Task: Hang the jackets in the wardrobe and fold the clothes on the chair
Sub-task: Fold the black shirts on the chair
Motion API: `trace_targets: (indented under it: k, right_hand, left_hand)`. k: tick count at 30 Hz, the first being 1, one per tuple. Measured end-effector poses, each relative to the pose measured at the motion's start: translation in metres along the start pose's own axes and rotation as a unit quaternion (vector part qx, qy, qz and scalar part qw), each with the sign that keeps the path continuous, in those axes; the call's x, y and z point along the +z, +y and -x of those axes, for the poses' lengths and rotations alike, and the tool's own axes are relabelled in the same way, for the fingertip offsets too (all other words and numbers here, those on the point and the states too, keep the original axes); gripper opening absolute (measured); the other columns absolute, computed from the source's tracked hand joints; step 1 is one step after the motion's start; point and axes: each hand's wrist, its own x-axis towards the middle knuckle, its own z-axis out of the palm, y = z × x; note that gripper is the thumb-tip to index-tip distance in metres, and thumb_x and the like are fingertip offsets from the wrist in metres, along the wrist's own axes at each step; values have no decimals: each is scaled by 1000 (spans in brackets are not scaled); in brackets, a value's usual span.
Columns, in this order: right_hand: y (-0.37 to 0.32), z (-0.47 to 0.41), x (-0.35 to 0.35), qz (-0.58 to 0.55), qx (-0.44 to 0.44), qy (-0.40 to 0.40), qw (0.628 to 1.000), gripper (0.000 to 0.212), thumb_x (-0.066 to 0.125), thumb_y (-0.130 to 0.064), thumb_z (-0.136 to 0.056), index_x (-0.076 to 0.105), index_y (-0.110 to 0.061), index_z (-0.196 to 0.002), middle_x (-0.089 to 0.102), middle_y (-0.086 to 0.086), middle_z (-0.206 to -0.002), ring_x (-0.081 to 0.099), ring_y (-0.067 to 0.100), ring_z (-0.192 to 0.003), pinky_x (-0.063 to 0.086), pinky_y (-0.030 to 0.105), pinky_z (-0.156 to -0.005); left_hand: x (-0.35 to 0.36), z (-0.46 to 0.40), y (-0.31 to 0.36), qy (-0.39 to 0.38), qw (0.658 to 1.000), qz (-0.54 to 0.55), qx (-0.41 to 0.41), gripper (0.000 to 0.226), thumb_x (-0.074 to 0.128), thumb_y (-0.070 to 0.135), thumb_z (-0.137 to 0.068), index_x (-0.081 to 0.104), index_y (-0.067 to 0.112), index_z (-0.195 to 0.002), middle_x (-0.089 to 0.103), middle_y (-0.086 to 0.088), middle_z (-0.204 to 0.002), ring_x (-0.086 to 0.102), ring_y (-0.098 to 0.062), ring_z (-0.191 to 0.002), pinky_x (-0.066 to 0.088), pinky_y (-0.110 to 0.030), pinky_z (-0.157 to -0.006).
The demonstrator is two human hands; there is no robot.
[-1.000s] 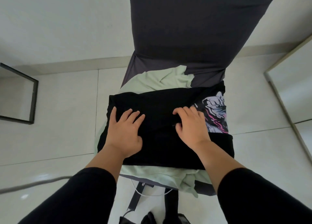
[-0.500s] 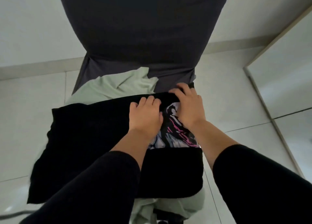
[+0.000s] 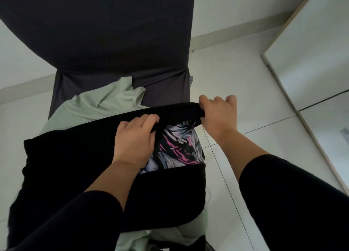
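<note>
On the seat of the dark grey fabric-covered chair [image 3: 98, 42] lies a soft black garment with a pink-and-white printed panel [image 3: 79, 156], over a pale green cloth [image 3: 98, 105]. It looks light and limp, best held along its far folded edge. The left hand [image 3: 135, 138] curls its fingers over that edge mid-span; the right hand [image 3: 219, 114] pinches its right corner. The garment's near edge is hidden by sleeves, and its type is probably a T-shirt, though unclear.

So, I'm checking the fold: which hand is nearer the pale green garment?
Left. The left hand grips the black garment's edge just right of the pale green garment; the right hand grips its far-right corner.
</note>
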Motion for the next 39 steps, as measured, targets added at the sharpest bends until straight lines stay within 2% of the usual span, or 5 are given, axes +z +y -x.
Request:
trace_targets:
  k: [13, 20, 26, 33, 39]
  right_hand:
    - [8, 85, 13, -63, 187, -55, 979, 23, 41, 2, -74, 37, -20, -78, 39, -5, -60, 41, 24, -67, 21, 32, -72]
    - [-26, 97, 19, -169, 82, -66, 980, 26, 59, -18, -83, 54, -25, -108, 51, -3, -110, 46, 21, -103, 31, 34, -87]
    - [-40, 97, 5, -177, 9, 75, 981, 39, 74, -6, -61, 61, -22, -95, 58, -1, -93, 54, 22, -85, 40, 36, -79]
    - [-76, 92, -11, -137, -102, 117, 978, 29, 73, -6, -65, 66, -19, -90, 60, -3, -83, 55, 23, -79, 35, 32, -76]
    - [-78, 113, -11, -114, -83, 112, 984, 35, 71, 3, -65, 65, -20, -90, 56, -3, -83, 52, 21, -78, 29, 28, -77]
  left_hand:
    - [-17, 44, 2, -17, 993, -100, 68, 36, 50, 20, -70, 53, 26, -105, 54, 2, -90, 50, -22, -82, 32, -35, -74]
    - [-22, 74, -1, -28, 983, -149, -101, 71, 78, 9, -59, 51, 13, -124, 50, -12, -115, 48, -35, -96, 36, -50, -82]
    - [-39, 86, -16, -67, 986, -78, -133, 56, 76, 24, -73, 50, 12, -121, 59, -6, -105, 59, -30, -94, 46, -48, -77]
    - [-52, 101, -33, -15, 995, -27, -90, 30, 69, -2, -74, 66, 13, -100, 62, -4, -91, 62, -29, -78, 49, -41, -64]
    - [-73, 123, -47, -21, 993, -94, -63, 29, 42, 16, -78, 59, 21, -101, 55, 1, -94, 53, -24, -84, 41, -40, -72]
